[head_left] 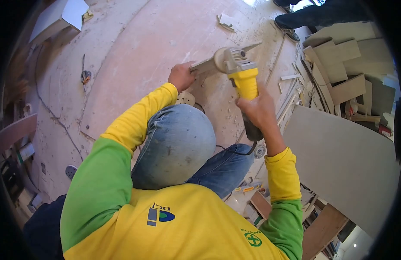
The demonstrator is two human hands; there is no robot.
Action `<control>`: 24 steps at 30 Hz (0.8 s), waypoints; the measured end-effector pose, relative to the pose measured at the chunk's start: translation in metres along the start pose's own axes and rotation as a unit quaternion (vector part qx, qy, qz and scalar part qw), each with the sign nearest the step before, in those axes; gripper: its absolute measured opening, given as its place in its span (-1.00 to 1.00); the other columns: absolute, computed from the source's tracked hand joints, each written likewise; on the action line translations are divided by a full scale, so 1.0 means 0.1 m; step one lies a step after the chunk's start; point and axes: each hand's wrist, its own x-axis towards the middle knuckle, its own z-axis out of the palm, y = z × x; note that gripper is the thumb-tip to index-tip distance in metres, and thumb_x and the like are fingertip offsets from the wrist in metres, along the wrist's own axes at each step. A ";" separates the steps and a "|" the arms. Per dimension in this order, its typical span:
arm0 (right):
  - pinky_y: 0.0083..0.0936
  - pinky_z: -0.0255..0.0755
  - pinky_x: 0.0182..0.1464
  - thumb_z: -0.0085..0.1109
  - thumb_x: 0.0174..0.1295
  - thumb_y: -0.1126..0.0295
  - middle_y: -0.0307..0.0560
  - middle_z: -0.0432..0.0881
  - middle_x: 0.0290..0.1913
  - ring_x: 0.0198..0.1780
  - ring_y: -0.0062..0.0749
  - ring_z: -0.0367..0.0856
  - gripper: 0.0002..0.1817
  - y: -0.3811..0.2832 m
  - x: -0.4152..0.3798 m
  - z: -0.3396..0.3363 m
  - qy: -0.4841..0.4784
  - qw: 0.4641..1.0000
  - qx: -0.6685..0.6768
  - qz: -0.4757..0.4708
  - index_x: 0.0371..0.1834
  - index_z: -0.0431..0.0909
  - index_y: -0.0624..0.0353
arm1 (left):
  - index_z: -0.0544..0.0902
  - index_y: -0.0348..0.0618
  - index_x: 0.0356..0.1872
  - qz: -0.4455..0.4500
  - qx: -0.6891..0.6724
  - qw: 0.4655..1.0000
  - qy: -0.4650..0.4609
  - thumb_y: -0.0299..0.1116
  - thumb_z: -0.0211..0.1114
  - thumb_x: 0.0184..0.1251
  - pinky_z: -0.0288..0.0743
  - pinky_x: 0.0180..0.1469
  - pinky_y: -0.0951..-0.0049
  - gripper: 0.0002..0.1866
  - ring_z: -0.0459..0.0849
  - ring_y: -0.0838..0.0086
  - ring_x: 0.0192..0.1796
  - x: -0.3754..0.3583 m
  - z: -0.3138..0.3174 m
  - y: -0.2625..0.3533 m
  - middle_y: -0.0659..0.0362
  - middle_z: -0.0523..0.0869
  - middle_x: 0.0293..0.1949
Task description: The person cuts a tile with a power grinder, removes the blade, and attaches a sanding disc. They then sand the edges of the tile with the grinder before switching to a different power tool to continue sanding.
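Observation:
My right hand (257,106) is wrapped round the yellow body of an angle grinder (244,82), whose dark rear end and cord hang toward my leg. The grinder's head and disc sit against a thin, pale strip of board (204,65). Gripping the left end of that strip is my left hand (182,77), fingers closed on its edge. The strip's pointed far end sticks out to the right beyond the grinder head. Below the strip, a round perforated disc (185,99) shows beside my knee.
A large pinkish board (122,82) lies on the dusty floor ahead. Offcuts (347,89) are piled at the right, near a big grey panel (339,160). A person's leg (321,16) stands at the upper right. A cable (57,119) and a white box (61,19) are at the left.

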 end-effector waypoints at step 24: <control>-0.12 0.55 0.02 0.37 -0.03 0.18 0.28 0.71 -0.11 -0.03 0.20 0.69 -0.32 -0.11 -0.04 0.05 -0.007 0.998 -0.015 -0.059 0.21 0.48 0.19 | 0.71 0.04 -0.04 0.028 -0.015 0.999 0.022 -0.33 0.31 0.25 0.60 -0.08 0.03 -0.74 0.70 -0.07 -0.13 -0.01 0.04 -0.03 -0.04 0.76 -0.21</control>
